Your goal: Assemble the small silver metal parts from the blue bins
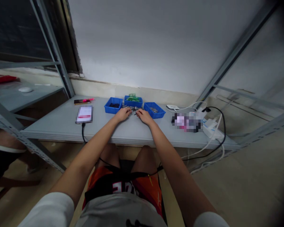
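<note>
Both my hands rest on the grey table (pixel 61 123), close together in front of three blue trays. My left hand (pixel 123 113) and my right hand (pixel 144 115) have their fingers curled at a small pile of dark metal parts (pixel 132 108) between them. What each pinches is too small to name. The left blue tray (pixel 113 105) holds dark bits, the middle blue tray (pixel 132 101) green pieces, the right blue tray (pixel 154 110) small metal parts.
A phone (pixel 84 114) with a black cable lies at left, a pink marker (pixel 84 101) behind it. A white power strip (pixel 211 126) with cables sits at right, a blurred object (pixel 186 122) beside it. Metal shelf posts flank the table. Another person's foot (pixel 4 148) shows far left.
</note>
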The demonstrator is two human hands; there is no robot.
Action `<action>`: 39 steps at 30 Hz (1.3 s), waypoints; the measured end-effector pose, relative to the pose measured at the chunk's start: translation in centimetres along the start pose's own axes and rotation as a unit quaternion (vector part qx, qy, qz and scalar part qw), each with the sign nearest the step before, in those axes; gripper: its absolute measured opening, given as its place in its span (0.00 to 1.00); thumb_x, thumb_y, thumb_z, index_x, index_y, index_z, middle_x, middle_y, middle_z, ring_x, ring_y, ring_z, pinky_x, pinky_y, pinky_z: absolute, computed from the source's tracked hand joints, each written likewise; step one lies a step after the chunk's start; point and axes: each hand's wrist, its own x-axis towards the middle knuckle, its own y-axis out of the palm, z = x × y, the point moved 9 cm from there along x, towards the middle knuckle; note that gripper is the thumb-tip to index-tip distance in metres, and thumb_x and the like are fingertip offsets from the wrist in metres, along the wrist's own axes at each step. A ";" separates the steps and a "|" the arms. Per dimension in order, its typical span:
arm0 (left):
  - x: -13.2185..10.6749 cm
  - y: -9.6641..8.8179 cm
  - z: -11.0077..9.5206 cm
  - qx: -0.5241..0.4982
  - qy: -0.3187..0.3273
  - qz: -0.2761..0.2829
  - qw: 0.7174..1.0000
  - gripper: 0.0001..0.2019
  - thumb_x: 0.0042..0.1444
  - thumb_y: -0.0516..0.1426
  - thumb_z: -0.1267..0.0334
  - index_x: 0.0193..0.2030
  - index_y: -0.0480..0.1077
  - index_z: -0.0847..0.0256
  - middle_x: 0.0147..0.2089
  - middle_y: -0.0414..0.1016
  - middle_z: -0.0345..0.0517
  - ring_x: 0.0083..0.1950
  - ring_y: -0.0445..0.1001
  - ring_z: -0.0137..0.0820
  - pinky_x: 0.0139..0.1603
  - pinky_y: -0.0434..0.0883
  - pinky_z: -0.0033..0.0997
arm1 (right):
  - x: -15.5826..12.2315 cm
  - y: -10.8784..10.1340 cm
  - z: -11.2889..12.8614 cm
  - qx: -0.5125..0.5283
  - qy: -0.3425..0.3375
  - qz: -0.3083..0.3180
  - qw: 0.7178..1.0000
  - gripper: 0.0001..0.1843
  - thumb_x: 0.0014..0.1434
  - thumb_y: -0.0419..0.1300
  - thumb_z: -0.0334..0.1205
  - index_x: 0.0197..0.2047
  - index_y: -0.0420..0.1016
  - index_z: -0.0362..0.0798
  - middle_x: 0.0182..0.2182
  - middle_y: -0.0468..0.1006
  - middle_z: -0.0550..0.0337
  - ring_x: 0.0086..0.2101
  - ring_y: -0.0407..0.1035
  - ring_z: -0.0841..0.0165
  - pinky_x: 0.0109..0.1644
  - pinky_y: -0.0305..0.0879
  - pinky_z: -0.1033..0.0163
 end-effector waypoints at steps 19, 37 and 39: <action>-0.2 -0.2 0.6 -0.015 -0.049 -0.010 0.999 0.13 0.61 0.51 0.59 0.45 0.72 0.64 0.30 0.75 0.46 0.32 0.71 0.33 0.40 0.67 0.29 | 0.2 -4.3 -0.8 0.073 0.013 -0.202 0.977 0.17 0.58 0.53 0.44 0.44 0.74 0.42 0.40 0.77 0.52 0.39 0.70 0.66 0.50 0.64 0.62; -0.1 0.1 0.3 0.028 -0.029 0.011 0.999 0.13 0.58 0.52 0.63 0.42 0.75 0.65 0.34 0.77 0.50 0.35 0.73 0.35 0.39 0.68 0.30 | 0.3 0.1 -0.7 -0.176 -0.007 -0.014 0.984 0.16 0.56 0.56 0.30 0.48 0.77 0.44 0.45 0.75 0.49 0.46 0.68 0.63 0.57 0.61 0.58; -0.1 0.1 0.4 0.036 -0.031 0.011 0.999 0.12 0.57 0.52 0.64 0.41 0.75 0.65 0.36 0.78 0.50 0.37 0.73 0.35 0.40 0.68 0.29 | 0.3 0.6 -0.7 -0.199 -0.019 0.008 0.980 0.16 0.57 0.55 0.30 0.47 0.77 0.46 0.44 0.76 0.50 0.47 0.68 0.63 0.57 0.60 0.58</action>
